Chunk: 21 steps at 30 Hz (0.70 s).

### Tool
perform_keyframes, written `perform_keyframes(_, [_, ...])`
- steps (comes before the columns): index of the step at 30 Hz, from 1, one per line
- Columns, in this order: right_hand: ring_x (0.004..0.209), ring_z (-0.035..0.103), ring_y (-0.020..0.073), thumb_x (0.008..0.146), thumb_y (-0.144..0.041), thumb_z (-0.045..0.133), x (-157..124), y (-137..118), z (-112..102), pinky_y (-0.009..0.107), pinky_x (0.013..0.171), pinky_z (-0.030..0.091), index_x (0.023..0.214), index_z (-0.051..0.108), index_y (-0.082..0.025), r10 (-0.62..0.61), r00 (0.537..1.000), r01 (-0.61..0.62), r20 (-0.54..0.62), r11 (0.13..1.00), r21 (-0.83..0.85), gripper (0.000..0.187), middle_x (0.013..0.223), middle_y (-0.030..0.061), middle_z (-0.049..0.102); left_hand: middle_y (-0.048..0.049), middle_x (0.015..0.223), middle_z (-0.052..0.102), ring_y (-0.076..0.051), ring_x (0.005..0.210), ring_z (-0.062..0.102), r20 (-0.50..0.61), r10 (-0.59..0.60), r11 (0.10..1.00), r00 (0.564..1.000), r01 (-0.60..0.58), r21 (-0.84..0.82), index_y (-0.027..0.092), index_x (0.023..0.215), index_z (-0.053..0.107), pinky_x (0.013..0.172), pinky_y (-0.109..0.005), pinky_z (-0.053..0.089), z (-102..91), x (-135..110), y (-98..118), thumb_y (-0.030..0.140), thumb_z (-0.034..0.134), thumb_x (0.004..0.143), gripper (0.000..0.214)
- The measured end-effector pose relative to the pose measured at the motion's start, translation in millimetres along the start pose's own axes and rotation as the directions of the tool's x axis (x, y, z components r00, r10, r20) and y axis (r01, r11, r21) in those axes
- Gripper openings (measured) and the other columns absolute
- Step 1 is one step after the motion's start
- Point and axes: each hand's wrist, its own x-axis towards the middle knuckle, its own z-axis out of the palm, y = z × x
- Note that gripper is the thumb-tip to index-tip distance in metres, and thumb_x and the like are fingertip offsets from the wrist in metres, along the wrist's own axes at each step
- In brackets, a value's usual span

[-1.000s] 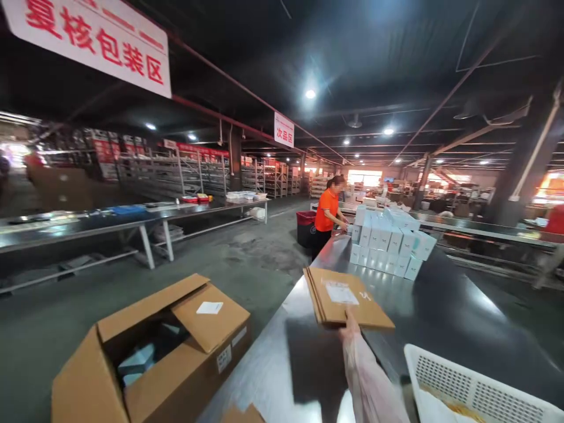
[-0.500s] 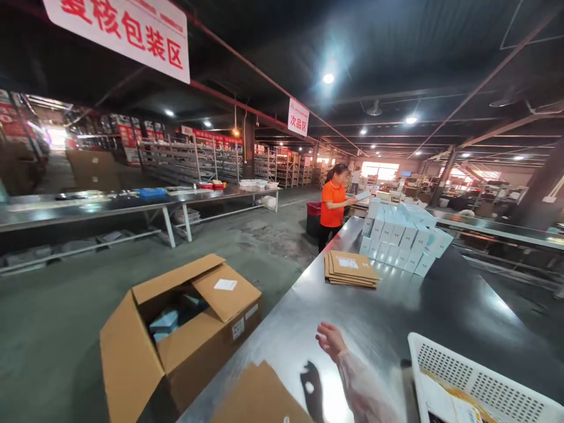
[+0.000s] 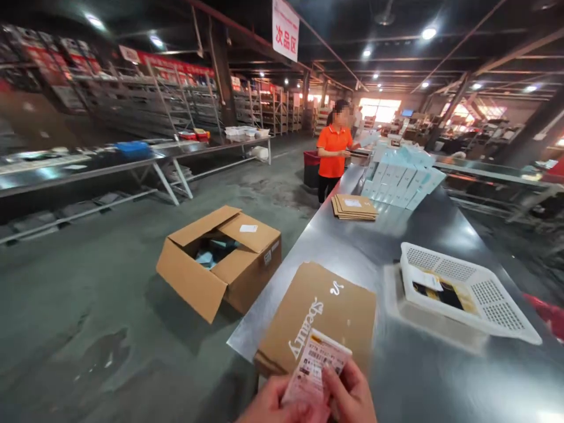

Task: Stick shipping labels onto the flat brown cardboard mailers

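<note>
Head view: both hands sit at the bottom edge, cut off below the knuckles. The left hand (image 3: 268, 405) and right hand (image 3: 350, 396) pinch a pink label (image 3: 314, 367) between their fingers, over a flat carton (image 3: 321, 311) on the table (image 3: 423, 376). The label's print is unreadable.

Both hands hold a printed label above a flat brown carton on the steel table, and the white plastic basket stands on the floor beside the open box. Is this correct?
Not quite: the head view shows the white plastic basket on the steel table, not on the floor. The rest holds: left hand and right hand hold the printed label above the flat brown carton.
</note>
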Motion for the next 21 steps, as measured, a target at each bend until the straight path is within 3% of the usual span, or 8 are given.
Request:
perform_keyframes(1, [0.094,0.065,0.0287,0.072,-0.058,0.066,-8.5,7.0,11.7,0.042,0.087,0.051,0.100,0.068,-0.019,0.011,0.999,-0.010,-0.049,1.000,0.004,0.048,0.096,0.0106,0.073,-0.0111,0.094,0.073,-0.027,0.088,0.064,0.039,0.035,0.999,0.999,-0.035,0.003,0.013,0.100,0.071,0.081,-0.035,0.048,-4.7,-4.2,6.8,0.058,0.075,0.061,0.059])
perform_keyframes(3, [0.090,0.066,0.0291,0.071,-0.057,0.068,-24.7,15.7,30.6,0.043,0.085,0.052,0.097,0.069,-0.017,0.026,0.996,-0.028,-0.089,0.999,-0.022,0.048,0.092,0.0113,0.073,-0.0100,0.099,0.072,-0.025,0.090,0.064,-0.024,0.069,0.997,0.997,-0.070,-0.039,0.015,0.104,0.069,0.082,-0.033,0.048,-13.9,-11.2,18.0,0.055,0.079,0.057,0.063])
perform_keyframes(7, [0.085,0.067,0.0280,0.063,-0.056,0.074,-45.9,9.2,48.6,0.040,0.078,0.055,0.098,0.069,-0.015,-0.032,0.985,0.007,-0.172,0.990,-0.141,0.055,0.094,0.0123,0.073,-0.0059,0.068,0.069,-0.018,0.066,0.060,-0.147,0.023,0.999,0.989,-0.018,0.034,0.012,0.071,0.069,0.065,-0.028,0.046,-23.5,-22.9,19.4,0.055,0.076,0.058,0.045])
perform_keyframes(14, [0.068,0.067,0.0217,0.074,-0.052,0.065,-57.5,-17.9,43.8,0.029,0.060,0.052,0.083,0.076,-0.020,-0.072,0.991,0.007,-0.110,0.868,-0.497,0.035,0.077,0.0056,0.075,-0.0047,0.067,0.068,-0.018,0.066,0.059,-0.224,0.075,0.997,0.972,-0.071,0.029,0.014,0.068,0.065,0.066,-0.028,0.045,-5.8,-40.0,-15.2,0.054,0.073,0.063,0.041])
perform_keyframes(18, [0.067,0.066,0.0196,0.074,-0.048,0.066,-63.2,-18.5,37.4,0.027,0.062,0.051,0.075,0.076,-0.023,-0.148,0.981,0.047,-0.127,0.811,-0.583,0.027,0.073,0.0040,0.074,0.0041,0.048,0.048,-0.010,0.052,0.043,-0.367,0.150,0.989,0.918,-0.137,0.062,0.017,0.049,0.047,0.052,-0.023,0.035,9.8,-36.7,-29.2,0.058,0.073,0.061,0.050])
perform_keyframes(21, [0.078,0.066,0.0200,0.070,-0.045,0.070,-49.6,-19.8,19.4,0.029,0.071,0.051,0.066,0.074,-0.023,-0.245,0.961,0.124,-0.126,0.793,-0.597,0.022,0.083,0.0053,0.072,0.0016,0.061,0.059,-0.012,0.060,0.051,-0.284,0.115,0.991,0.952,-0.130,-0.035,0.015,0.064,0.059,0.058,-0.022,0.040,13.9,-28.2,-32.9,0.053,0.079,0.055,0.044])
